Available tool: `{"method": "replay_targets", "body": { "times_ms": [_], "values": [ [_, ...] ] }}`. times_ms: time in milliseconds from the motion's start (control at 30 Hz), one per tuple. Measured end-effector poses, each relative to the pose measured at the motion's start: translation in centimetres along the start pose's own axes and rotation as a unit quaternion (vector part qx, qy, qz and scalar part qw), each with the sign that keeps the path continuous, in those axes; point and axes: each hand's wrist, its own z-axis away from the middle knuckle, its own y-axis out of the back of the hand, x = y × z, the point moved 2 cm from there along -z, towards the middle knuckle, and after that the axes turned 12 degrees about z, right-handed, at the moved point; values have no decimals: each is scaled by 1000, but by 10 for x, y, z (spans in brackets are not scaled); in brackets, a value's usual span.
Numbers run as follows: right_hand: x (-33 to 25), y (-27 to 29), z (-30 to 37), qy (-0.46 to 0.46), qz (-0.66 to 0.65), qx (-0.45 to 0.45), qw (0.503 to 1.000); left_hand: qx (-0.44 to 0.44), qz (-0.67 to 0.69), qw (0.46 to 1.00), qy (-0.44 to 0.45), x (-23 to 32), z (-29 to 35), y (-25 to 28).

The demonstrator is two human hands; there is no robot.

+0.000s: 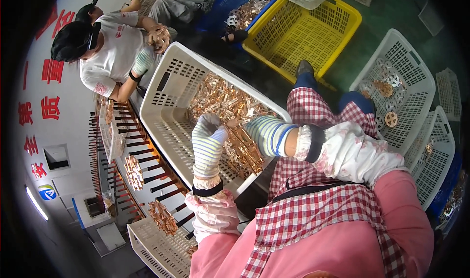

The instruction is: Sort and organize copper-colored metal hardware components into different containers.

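My left hand (207, 148), in a striped knit glove, is raised over the near side of a white perforated plastic basket (169, 77). Its fingers are curled into a pinch. Opposite it, my right hand (268, 135) wears a similar glove and points leftward, its fingers drawn together and partly hidden by the back of the hand. The fingertips of both hands almost meet. Whatever they pinch is too small to make out. Below them in the basket lie longer copper-coloured metal pieces (243, 153); a heap of small copper-coloured parts (223, 99) fills the far part.
At left, a rack with dark rods (164, 186) carries bundles of copper-coloured parts (133, 172). A person in a white shirt (115, 48) sits beyond, handling similar parts. A yellow crate (303, 38) stands ahead; white baskets (406, 82) with metal discs stand at right.
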Motion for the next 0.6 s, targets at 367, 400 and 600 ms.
{"method": "replay_targets", "body": {
  "times_ms": [367, 400, 600],
  "values": [
    [1, -1, -3, -5, 35, -56, 998, -27, -36, 999, 14, 8, 6, -18],
    [-3, 7, -3, -4, 45, -55, 997, -21, -44, 999, -7, 7, 4, -14],
    [-2, 9, -5, 7, 35, 9, 999, 16, 14, 997, -70, 0, 6, 14]
  ]
}}
